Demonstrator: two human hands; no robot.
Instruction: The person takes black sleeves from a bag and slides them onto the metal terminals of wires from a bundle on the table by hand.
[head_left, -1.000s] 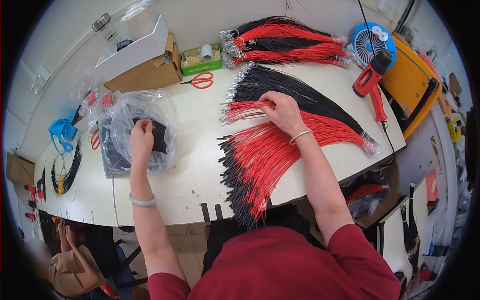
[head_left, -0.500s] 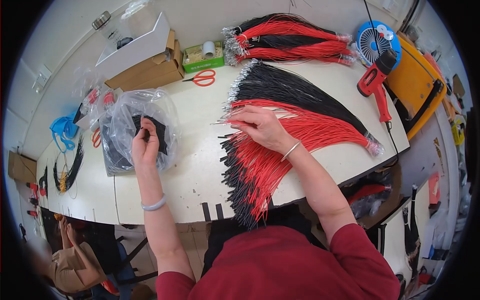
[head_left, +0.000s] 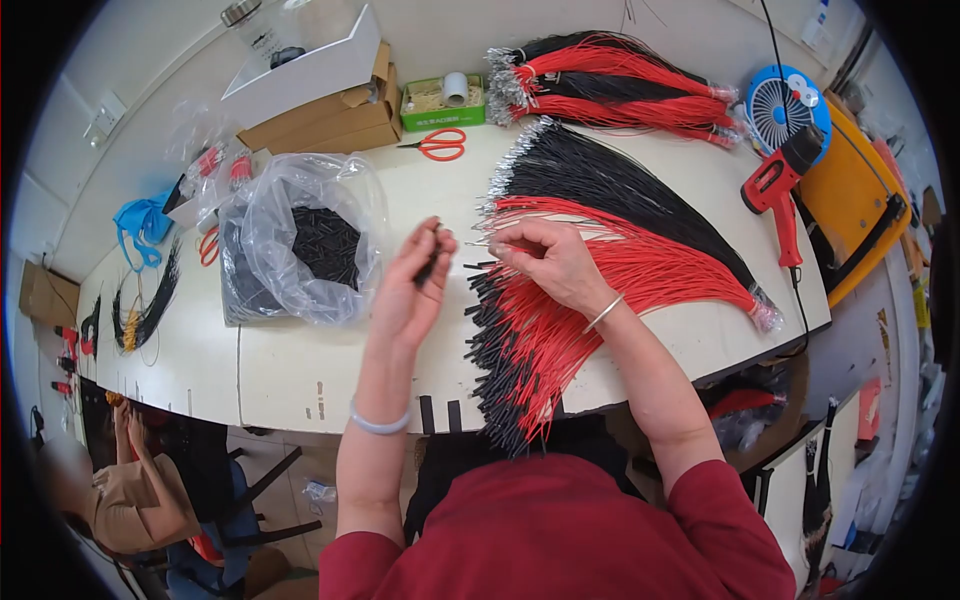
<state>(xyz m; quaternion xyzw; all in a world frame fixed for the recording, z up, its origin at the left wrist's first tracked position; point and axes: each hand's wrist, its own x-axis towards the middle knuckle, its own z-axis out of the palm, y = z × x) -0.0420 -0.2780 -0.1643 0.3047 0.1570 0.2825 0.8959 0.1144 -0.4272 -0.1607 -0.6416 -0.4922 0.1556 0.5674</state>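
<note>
- Red wires (head_left: pixel 650 275): fanned across the table (head_left: pixel 290 375) in front of the person, gathered at the right end; taken as the landmark for all places below.
- Done, as judged: the near, larger share of the red wires bore black sleeves (head_left: pixel 490 350) on their left ends.
- Left, as judged: a smaller group at the far edge of the red wires showed bare silver tips. The black wires (head_left: pixel 625 185), just beyond the red wires, showed bare tips throughout; whether these were due for sleeves could not be established.
- Overall, as judged: well past half on the red wires. No exact count was possible.
- Left hand (head_left: pixel 405 290): at the left of the red wires, fingers curled around a few loose sleeves.
- Right hand (head_left: pixel 558 265): above the left part of the red wires, fingertips pinched narrow on what appeared to be one wire, its silver tip (head_left: pixel 478 244) pointing left.
- Supply: a clear bag (head_left: pixel 265 215), well left of the red wires, gaped upward and held many loose sleeves.
- Nearby: tied bundles (head_left: pixel 620 90) lay beyond the red wires; a red gun (head_left: pixel 772 188) was to their right, untouched. Whether any sleeve was shrunk could not be told.
</note>
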